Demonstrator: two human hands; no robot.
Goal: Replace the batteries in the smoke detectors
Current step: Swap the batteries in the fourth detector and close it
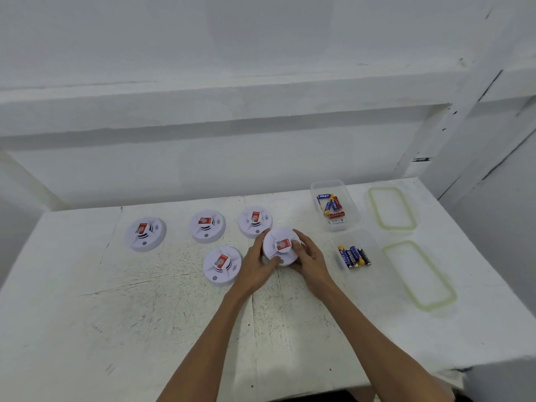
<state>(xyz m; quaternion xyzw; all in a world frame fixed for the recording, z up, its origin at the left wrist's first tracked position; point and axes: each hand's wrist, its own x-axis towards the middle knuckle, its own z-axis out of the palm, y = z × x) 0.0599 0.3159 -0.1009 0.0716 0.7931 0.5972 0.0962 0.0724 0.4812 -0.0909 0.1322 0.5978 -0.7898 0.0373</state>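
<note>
One smoke detector [280, 246] is gripped between both hands over the white table [145, 314]. Its left rim is clasped by the curled fingers of the left hand [258, 264]. Its right rim is clasped by the right hand [309, 256], with the thumb laid on the face. Four other detectors [222, 266] are laid flat to the left of and beyond the grip. To its right, loose batteries [353, 256] are contained in a clear tub [375, 245]. A second battery tub [327, 184] is placed beyond.
</note>
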